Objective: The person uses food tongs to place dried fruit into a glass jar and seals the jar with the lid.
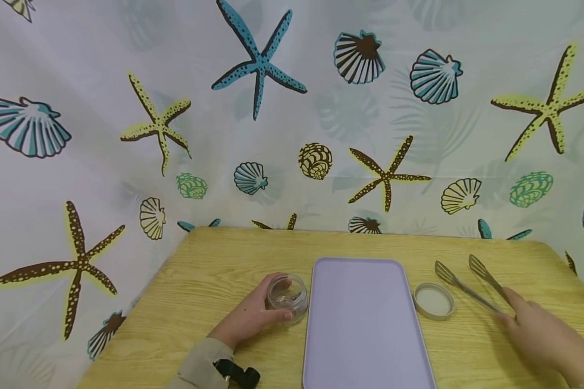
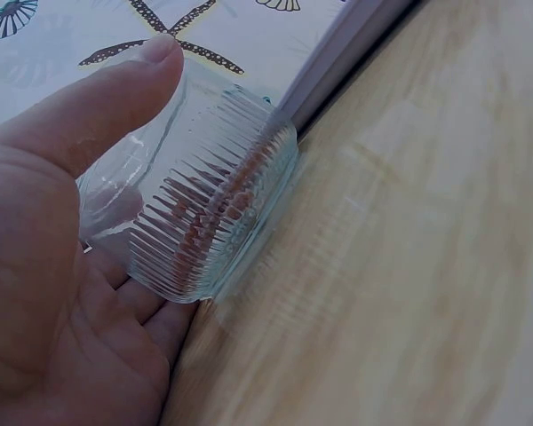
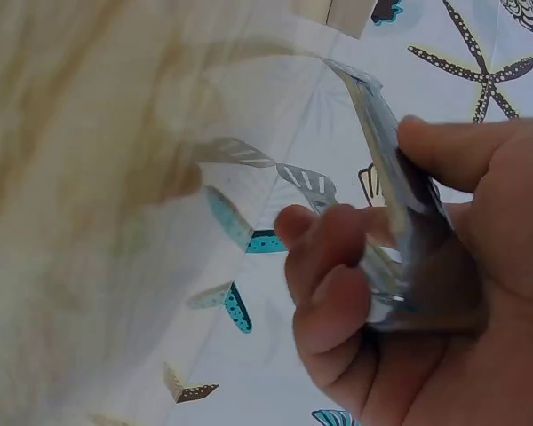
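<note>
My left hand (image 1: 253, 315) holds a clear, uncapped glass jar (image 1: 298, 309) just left of the lavender tray (image 1: 362, 319), thumb on the near side and fingers round the far side. In the left wrist view the jar (image 2: 218, 191) has ribbed sides near its base; reddish-brown patches show through, and I cannot tell whether they are contents. My right hand (image 1: 540, 329) grips metal tongs (image 1: 477, 295) right of the tray, their slotted tips spread apart and pointing away from me. The right wrist view shows fingers and thumb round the tongs (image 3: 409, 200).
A round, pale lid (image 1: 434, 301) lies on the wooden table (image 1: 233, 259) against the tray's right side. Behind the table hangs a white curtain (image 1: 292, 200) printed with shells and starfish, which also borders both sides.
</note>
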Motion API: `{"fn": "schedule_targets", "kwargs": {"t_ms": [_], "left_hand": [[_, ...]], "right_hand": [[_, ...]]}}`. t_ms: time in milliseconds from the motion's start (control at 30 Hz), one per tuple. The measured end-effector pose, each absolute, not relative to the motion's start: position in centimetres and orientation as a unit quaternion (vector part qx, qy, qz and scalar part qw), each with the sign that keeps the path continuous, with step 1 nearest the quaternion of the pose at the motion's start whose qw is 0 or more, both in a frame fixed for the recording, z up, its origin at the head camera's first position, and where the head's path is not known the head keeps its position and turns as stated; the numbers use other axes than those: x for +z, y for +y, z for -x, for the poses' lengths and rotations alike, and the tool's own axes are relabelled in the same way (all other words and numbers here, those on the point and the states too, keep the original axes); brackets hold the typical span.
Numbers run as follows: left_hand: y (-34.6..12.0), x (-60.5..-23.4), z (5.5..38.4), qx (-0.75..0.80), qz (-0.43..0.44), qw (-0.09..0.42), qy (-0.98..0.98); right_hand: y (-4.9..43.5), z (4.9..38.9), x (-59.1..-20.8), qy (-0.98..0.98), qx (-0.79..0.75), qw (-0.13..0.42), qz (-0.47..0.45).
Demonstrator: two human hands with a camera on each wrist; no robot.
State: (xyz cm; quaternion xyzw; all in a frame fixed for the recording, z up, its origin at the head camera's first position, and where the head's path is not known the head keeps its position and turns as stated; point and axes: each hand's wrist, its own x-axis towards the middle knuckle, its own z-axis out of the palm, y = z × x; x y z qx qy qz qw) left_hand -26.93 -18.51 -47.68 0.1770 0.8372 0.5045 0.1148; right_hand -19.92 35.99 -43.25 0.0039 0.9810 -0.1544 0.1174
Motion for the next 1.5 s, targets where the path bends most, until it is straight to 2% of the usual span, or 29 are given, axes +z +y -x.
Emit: {"fn": "schedule_targets", "kwargs": {"t_ms": [200,900,1033,1167,1300,1500], "left_hand": [[-18.5,-47.7,26.8,0.507,-0.177,0.114,0.836],[-18.5,-47.9,27.2,0.499,-0.181,0.112,0.840],[-18.5,-47.9,27.1,0.498,-0.181,0.112,0.840],[-18.6,-48.0,27.2,0.505,-0.183,0.112,0.836],[-18.7,-48.0,27.2,0.508,-0.183,0.110,0.835],[-18.7,-48.0,27.1,0.505,-0.184,0.114,0.835]], "right_hand": [[35.8,19.9,-43.8,0.977,-0.143,0.156,-0.004],[34.0,19.7,-44.3,0.969,-0.168,0.183,-0.005],[33.7,19.4,-43.3,0.977,-0.145,0.158,-0.004],[33.2,19.4,-41.6,0.983,-0.153,0.095,0.013],[32.4,19.8,-40.6,0.983,-0.165,0.041,0.064],[31.5,21.0,-40.8,0.978,-0.156,0.003,0.140]]}}
